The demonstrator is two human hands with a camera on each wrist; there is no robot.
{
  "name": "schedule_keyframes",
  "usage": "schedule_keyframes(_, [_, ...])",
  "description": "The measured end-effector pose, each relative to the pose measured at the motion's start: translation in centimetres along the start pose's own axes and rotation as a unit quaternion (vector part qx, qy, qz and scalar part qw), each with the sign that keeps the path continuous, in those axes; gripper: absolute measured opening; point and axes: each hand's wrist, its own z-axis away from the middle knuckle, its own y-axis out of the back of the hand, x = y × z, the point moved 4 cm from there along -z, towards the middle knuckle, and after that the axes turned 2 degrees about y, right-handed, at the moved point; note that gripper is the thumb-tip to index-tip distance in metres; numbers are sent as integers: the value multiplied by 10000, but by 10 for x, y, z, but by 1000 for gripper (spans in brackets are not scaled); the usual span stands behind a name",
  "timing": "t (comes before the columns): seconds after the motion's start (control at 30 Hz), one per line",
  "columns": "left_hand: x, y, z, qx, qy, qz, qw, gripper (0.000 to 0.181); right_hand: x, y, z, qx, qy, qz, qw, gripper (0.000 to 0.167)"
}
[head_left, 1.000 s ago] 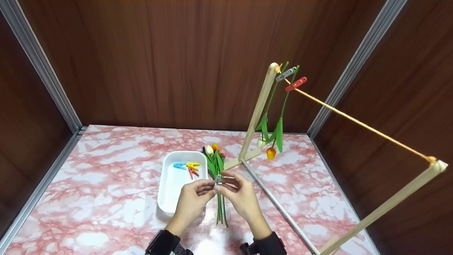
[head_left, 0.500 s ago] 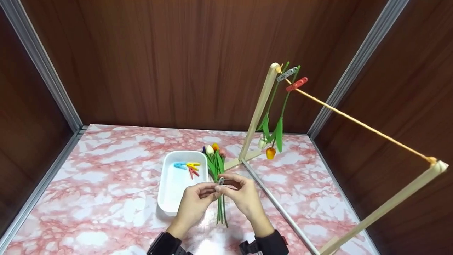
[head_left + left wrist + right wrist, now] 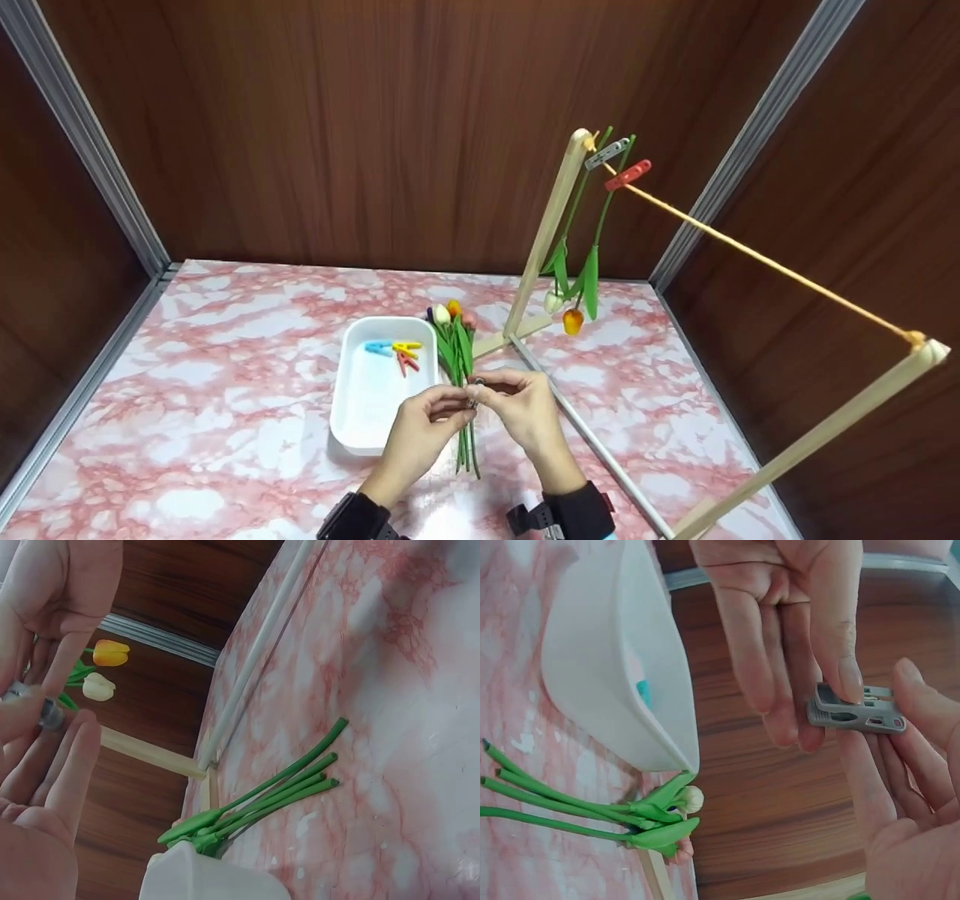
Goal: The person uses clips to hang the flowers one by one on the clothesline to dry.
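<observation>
A grey clothespin (image 3: 862, 718) is held between both hands, over the lying tulips. In the right wrist view, my left hand (image 3: 791, 622) comes from the top, its thumb pressing on one end of the clothespin against the fingers. My right hand (image 3: 919, 817) grips the other end from the lower right, between thumb and fingers. Seen from the head, the left hand (image 3: 424, 426) and right hand (image 3: 529, 411) meet above the stems, mostly hiding the clothespin. The bunch of artificial tulips (image 3: 455, 346) lies beside the white tub (image 3: 339, 390), blossoms pointing away.
Blue (image 3: 379, 348), yellow (image 3: 406, 346) and red (image 3: 406, 364) clothespins lie in the tub. At right stands a wooden frame (image 3: 549, 236) with an orange rope (image 3: 765, 260). A white tulip (image 3: 553, 301) and an orange tulip (image 3: 573, 322) hang upside down, clipped to the rope.
Both hands have shifted slightly right with the grey clothespin, which has turned between the fingers and now shows less from the head. The hanging tulips and tub stay in place.
</observation>
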Motion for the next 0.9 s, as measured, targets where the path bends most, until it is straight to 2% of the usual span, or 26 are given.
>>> schedule_keyframes(0.13, [1,6,-5,-52,-33,-337,9994,20,-4,10,-5,488,191,182,9985,17])
schedule_keyframes(0.27, [2,13,-13,137,-132,-650,9977,13,-4,23,-9,1067,226,165,9939,14])
schedule_keyframes(0.4, [1,17,-21,275,-224,-1064,9937,14,-1,33,-13,1329,178,98,9909,14])
schedule_keyframes(0.47, [1,15,-26,251,-334,-1495,9879,15,1,38,-14,1408,192,129,9898,13])
schedule_keyframes(0.53, [2,10,-32,144,-540,-2194,9740,15,1,41,-14,1450,211,155,9891,13])
schedule_keyframes(0.57, [2,7,-35,54,-714,-2581,9635,15,2,42,-14,1470,216,158,9888,13])
schedule_keyframes(0.6, [4,2,-39,-51,-905,-3006,9494,14,2,43,-14,1493,235,162,9884,13])
schedule_keyframes(0.63, [5,-2,-42,-174,-1019,-3467,9323,15,3,44,-13,1511,254,137,9881,13])
schedule_keyframes(0.7, [7,-14,-50,-412,-1373,-4418,8856,15,4,45,-11,1553,341,65,9873,14])
schedule_keyframes(0.77, [7,-27,-56,-643,-1695,-5233,8327,16,6,47,-9,1646,412,-13,9855,14])
schedule_keyframes(0.8, [6,-34,-60,-727,-1867,-5586,8049,16,7,47,-8,1693,439,-39,9846,14])
schedule_keyframes(0.87, [2,-45,-65,-786,-2218,-6129,7543,15,10,49,-5,1784,461,-87,9828,13])
schedule_keyframes(0.9, [0,-49,-67,-773,-2383,-6321,7333,15,11,49,-3,1816,449,-105,9823,11])
